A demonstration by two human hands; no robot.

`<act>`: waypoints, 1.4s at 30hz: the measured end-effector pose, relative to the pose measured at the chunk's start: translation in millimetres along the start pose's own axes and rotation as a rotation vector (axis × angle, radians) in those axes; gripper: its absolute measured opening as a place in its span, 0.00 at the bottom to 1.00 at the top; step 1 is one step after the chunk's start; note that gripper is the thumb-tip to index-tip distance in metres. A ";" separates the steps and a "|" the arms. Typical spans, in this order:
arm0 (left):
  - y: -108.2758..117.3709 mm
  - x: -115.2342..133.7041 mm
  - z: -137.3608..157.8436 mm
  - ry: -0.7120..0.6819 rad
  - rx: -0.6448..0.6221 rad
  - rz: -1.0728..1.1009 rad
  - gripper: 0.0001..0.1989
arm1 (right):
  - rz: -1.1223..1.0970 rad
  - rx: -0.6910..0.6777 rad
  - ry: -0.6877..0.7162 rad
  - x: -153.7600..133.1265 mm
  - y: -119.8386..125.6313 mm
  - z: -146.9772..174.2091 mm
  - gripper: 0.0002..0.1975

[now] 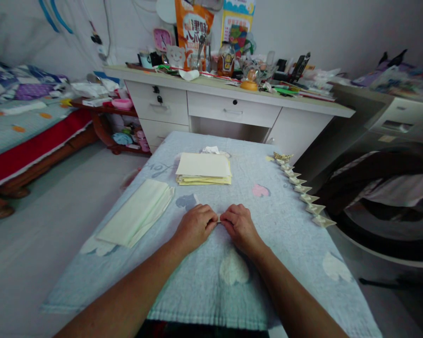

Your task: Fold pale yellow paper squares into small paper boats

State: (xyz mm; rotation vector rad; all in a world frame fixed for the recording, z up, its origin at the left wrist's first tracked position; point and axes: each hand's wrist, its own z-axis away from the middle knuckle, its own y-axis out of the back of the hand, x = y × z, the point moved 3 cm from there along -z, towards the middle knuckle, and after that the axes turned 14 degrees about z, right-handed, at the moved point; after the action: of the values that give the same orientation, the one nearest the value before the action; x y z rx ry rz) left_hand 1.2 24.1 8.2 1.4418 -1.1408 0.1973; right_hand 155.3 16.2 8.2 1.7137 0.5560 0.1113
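Observation:
My left hand (196, 226) and my right hand (240, 226) meet near the middle of the cloth-covered table (278, 263). Between their pinched fingertips is a small piece of folded paper (219, 218), mostly hidden by the fingers. Beyond the hands lies a stack of cream and yellow paper (203, 165). To the left rests a stack of long, pale folded sheets (137, 211). Along the right edge runs a row of several small folded paper boats (310, 198), the farthest one dark-patterned.
A white desk (211, 105) crowded with jars, bags and small items stands behind the table. On the right is a front-loading washing machine (391, 188). A bed (31, 122) and a low wooden shelf (109, 110) are at the left.

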 end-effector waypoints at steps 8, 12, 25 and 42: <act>1.8 -0.3 -1.9 0.024 0.000 0.073 0.08 | -0.031 -0.011 -0.050 1.1 2.6 -0.5 0.04; 1.8 0.0 -2.8 0.039 0.010 0.085 0.07 | -0.086 -0.026 -0.069 3.8 3.7 -0.9 0.05; 2.1 0.7 -4.8 0.085 0.054 0.091 0.06 | -0.091 -0.037 -0.132 4.1 1.6 -2.7 0.03; 0.3 -2.0 -5.4 0.106 0.068 -0.035 0.08 | 0.014 -0.087 -0.175 1.9 -1.4 -9.0 0.05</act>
State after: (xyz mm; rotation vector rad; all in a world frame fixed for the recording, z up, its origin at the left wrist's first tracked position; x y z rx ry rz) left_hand 2.5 29.7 8.4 1.4923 -1.0303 0.2877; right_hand 153.2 25.2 8.5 1.6242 0.4042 -0.0051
